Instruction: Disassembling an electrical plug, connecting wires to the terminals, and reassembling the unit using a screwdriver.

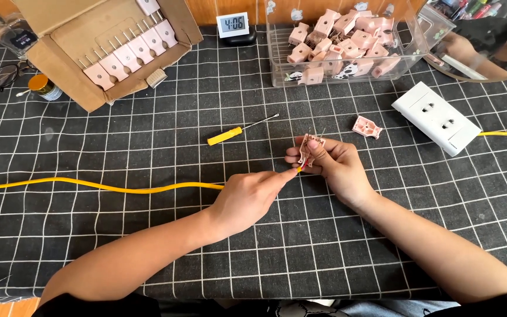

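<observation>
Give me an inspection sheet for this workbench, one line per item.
Surface: black grid-patterned cloth over the table.
Job's things: opened pink plug; stripped end of yellow cable at its base; separate pink plug cover.
Clutter: yellow screwdriver, glasses, small jar.
Hands: right hand holds the plug; left hand pinches the cable end.
Cables: yellow cable runs left across the cloth.
Surroundings: cardboard box and clear bin of pink plugs, white socket strip, digital clock.

The tip of the yellow cable (pixel 98 186) is hidden between the left hand (pixel 247 198) and the pink plug half (pixel 310 147), itself partly covered by the right hand (pixel 335 164). The cable is cut off at the frame's left edge; the plug's terminals are too small to be told.
</observation>
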